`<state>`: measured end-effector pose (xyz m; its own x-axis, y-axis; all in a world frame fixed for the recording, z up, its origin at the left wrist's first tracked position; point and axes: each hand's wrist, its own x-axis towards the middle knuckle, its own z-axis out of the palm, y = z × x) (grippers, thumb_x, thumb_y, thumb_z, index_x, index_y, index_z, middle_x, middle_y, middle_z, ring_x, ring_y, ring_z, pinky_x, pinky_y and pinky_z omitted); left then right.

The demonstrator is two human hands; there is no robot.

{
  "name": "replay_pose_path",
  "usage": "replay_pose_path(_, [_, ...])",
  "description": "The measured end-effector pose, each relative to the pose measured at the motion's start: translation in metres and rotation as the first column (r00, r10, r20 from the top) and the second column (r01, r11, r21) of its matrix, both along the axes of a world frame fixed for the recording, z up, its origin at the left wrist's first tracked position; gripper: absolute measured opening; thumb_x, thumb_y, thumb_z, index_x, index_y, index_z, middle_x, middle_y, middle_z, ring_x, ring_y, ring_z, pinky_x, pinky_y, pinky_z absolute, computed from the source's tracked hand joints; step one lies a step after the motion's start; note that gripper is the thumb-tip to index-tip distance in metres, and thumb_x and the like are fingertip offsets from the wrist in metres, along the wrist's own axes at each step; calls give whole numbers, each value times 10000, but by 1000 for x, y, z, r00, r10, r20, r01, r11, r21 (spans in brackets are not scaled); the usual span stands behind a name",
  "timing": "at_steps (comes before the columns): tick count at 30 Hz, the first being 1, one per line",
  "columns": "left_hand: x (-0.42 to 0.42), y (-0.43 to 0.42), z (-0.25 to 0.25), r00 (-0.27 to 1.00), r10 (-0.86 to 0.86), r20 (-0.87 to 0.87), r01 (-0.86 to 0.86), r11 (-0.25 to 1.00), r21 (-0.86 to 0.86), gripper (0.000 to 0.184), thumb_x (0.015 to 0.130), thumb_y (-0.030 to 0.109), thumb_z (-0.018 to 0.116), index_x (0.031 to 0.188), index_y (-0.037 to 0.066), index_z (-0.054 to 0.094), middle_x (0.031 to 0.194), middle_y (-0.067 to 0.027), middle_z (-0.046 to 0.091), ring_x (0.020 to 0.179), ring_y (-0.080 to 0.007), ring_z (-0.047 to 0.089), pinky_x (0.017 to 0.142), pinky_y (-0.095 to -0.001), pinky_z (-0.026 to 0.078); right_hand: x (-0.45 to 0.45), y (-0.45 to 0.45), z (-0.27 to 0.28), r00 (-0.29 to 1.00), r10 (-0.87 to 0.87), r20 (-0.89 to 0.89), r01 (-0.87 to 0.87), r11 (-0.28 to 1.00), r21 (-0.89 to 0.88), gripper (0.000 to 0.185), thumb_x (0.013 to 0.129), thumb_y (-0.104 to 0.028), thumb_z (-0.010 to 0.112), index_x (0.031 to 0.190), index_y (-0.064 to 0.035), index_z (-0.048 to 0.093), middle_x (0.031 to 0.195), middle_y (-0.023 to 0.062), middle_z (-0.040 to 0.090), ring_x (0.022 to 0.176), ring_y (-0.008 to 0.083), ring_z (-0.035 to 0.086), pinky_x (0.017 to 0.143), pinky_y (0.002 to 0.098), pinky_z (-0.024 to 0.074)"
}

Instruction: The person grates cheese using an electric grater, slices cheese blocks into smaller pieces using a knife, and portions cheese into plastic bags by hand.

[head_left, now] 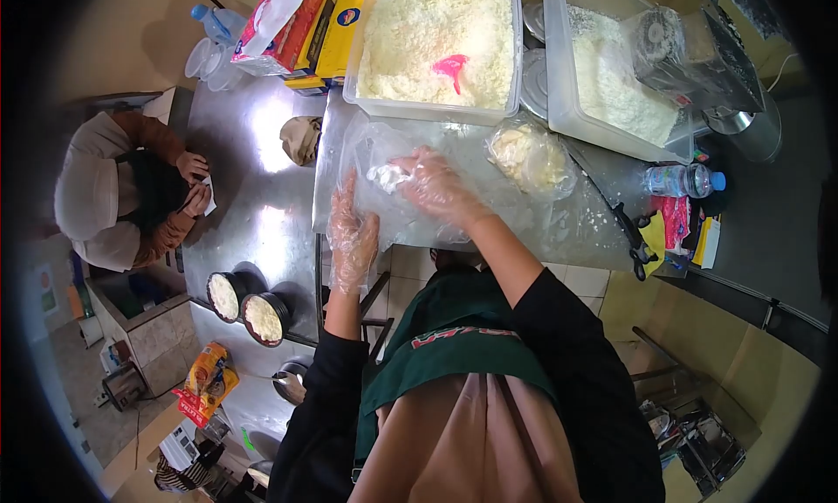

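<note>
Both of my hands wear clear plastic gloves. My left hand [351,241] is open at the left side of a clear plastic sheet [406,219] on the metal table, its fingers stretched out and thumb apart. On the sheet lies a small patch of white powder [387,178]. My right hand [435,187] lies over the sheet, its fingers reaching to the powder; they look spread, though the glove blurs their outline. Right of it sits a plastic-wrapped pale yellowish mass [530,159].
Behind stand a tub of grated white food [349,82] with a pink scoop [451,67] and a tub of white powder [566,110]. A knife [602,189] and scissors [642,257] lie right. Two filled round pans [264,319] stand left, near another person [131,189].
</note>
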<state>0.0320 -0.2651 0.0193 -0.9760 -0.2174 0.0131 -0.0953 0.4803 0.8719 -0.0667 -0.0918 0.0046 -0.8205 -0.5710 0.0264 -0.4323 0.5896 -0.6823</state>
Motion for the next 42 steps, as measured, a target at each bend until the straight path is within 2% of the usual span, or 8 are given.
replay_pose_path(2, [-1,1,2,998,-25,-63,24,1000,-16,713,768,-22,531,1471,-4,410,1456,-261,449,1381,-391,403,1169,-420,267,-9,5,-6,827,28,561,114,970,-216,439,888,-246,677,1309,-141,616,1365,174,537,1208,330,559,1016,380,448])
replay_pose_path(8, [-3,-2,1,996,-20,-88,15,998,-56,715,762,-17,518,1469,-2,413,1454,-254,460,1372,-380,420,1164,-421,278,9,16,-10,786,153,599,335,709,-621,334,967,-174,627,1286,-90,579,1276,134,572,1082,237,610,945,342,495])
replay_pose_path(10, [-3,-7,1,993,-33,-109,22,995,-95,741,752,-74,493,1483,25,428,1482,-146,473,1195,-213,559,1048,-334,420,4,18,-9,844,88,530,263,792,-551,379,985,-224,608,1339,-113,528,1278,93,560,1141,213,573,964,351,479])
replay_pose_path(12, [-2,-8,1,997,1,-81,-2,1000,-21,725,745,-51,499,1466,15,444,1445,-194,497,1265,-276,518,1094,-357,368,4,21,-8,894,15,447,210,868,-450,427,1003,-274,589,1391,-136,477,1279,52,549,1199,189,537,983,361,463])
replay_pose_path(17, [2,-5,8,999,32,-22,-29,991,132,727,736,-31,483,1462,-14,442,1442,-217,503,1367,-284,448,1155,-358,291,12,11,5,560,306,770,552,555,-622,464,1006,-261,566,1442,-177,433,1289,39,541,1168,172,564,942,345,498])
replay_pose_path(22, [15,-1,20,999,40,2,-39,964,263,674,792,3,474,1466,-6,446,1461,-172,489,1362,-245,441,1140,-344,308,18,19,12,323,726,607,761,181,-622,485,1011,-260,499,1462,-111,396,1324,77,570,1176,241,610,976,416,524])
replay_pose_path(37, [74,86,75,978,168,-124,-135,962,239,712,767,35,483,1473,-27,425,1480,-154,464,1348,-237,431,1155,-365,280,32,98,57,340,620,707,617,420,-665,393,984,-191,598,1341,-89,471,1218,103,621,1117,198,640,933,374,552])
replay_pose_path(42, [93,132,86,970,230,-83,-178,896,408,714,783,3,480,1491,-24,395,1508,-139,435,1339,-206,429,1149,-347,288,41,165,70,352,685,638,660,301,-688,354,993,-227,582,1316,-118,487,1138,65,634,1019,203,658,857,412,584])
